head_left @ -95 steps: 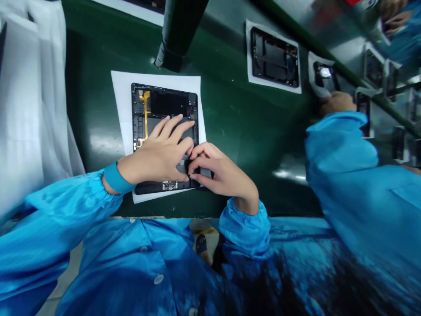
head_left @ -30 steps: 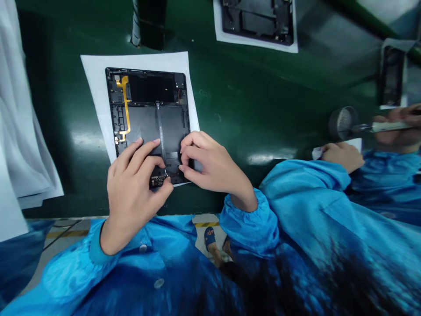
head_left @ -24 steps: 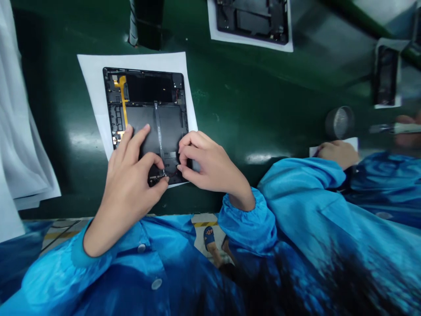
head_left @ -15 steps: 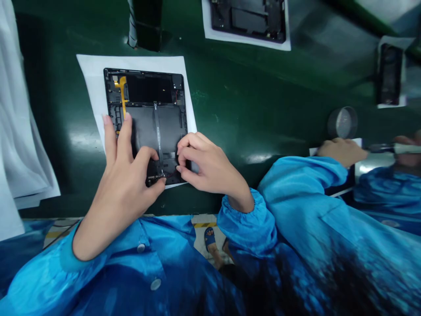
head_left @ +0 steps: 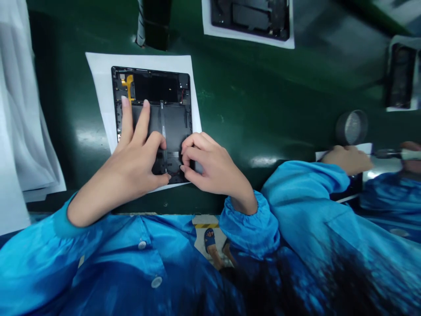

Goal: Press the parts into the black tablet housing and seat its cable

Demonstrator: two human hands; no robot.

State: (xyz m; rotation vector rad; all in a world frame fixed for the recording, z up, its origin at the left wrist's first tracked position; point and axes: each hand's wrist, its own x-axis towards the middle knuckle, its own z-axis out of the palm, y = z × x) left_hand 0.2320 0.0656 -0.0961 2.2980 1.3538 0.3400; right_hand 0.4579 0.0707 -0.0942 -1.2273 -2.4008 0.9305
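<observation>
A black opened tablet housing [head_left: 154,85] lies on a white paper sheet [head_left: 100,94], with a yellow flex cable [head_left: 129,85] at its upper left. A thin dark strip [head_left: 162,127] runs down over the grey plate [head_left: 176,127]. My left hand [head_left: 131,160] spreads across the plate, its thumb tip at the strip's lower end. My right hand [head_left: 213,166] curls at the housing's lower right, fingertips touching it. The housing's lower edge is hidden under both hands.
The green workbench runs on all sides. A second housing [head_left: 250,17] on paper lies beyond, beside a dark post [head_left: 156,22]. At right, a co-worker's hand [head_left: 347,160] rests on paper near a round metal cup [head_left: 351,127]. White sheeting [head_left: 23,109] hangs at left.
My left hand has slid up the housing, its fingers now straighter and farther onto the plate, and its forearm swung lower toward the left. My right hand has stayed at the lower right.
</observation>
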